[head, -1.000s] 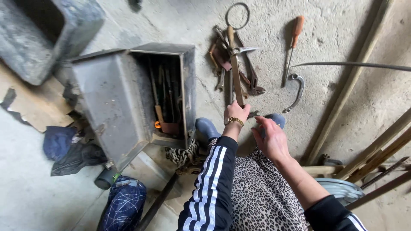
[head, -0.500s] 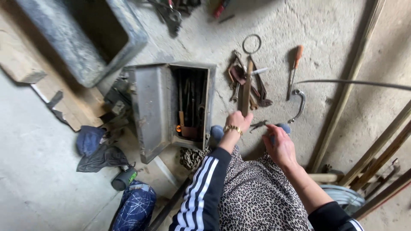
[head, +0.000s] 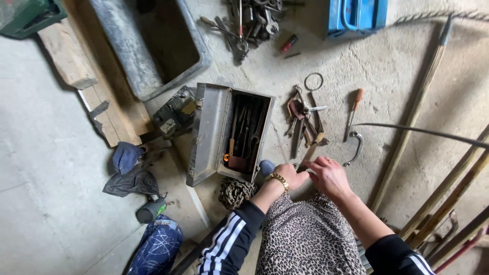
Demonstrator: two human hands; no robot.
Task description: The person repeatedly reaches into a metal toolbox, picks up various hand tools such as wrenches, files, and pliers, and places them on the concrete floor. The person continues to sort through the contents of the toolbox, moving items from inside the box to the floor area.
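Two hands, left hand (head: 289, 175) and right hand (head: 328, 175), hold one wooden-handled tool (head: 307, 155).

Blue case (head: 356, 15), coiled chain (head: 235, 191), orange-handled screwdriver (head: 353, 113), metal ring (head: 313, 81)

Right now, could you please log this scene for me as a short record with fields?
Setting: concrete floor, seen from above
Left hand: closed on the near end of a long flat wooden-handled tool
Right hand: beside the left, fingers at the same tool
Tool pile: rusty hand tools just beyond the hands
Toolbox: grey metal, open, tools inside
Chain: coiled below the toolbox
Screwdriver: orange handle, right of pile
Trough: grey, upper left
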